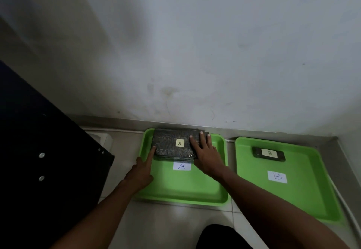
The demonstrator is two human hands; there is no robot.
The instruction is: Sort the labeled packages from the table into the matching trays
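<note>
Two green trays lie side by side on the tiled floor against the wall. The left tray [181, 188] carries a white label "A"; the right tray [304, 196] carries a white label "B". A dark wrapped package marked "A" [170, 145] rests at the far end of the left tray. My right hand [205, 151] lies flat on its right end, fingers spread. My left hand [142, 168] touches its left edge with an outstretched finger. A small dark package marked "B" [268, 154] sits at the far end of the right tray.
A dark cabinet or table side [39, 161] with metal studs stands at the left. The white wall [195, 53] rises just behind the trays. A dark shape [220, 237], perhaps my knee, shows at the bottom edge.
</note>
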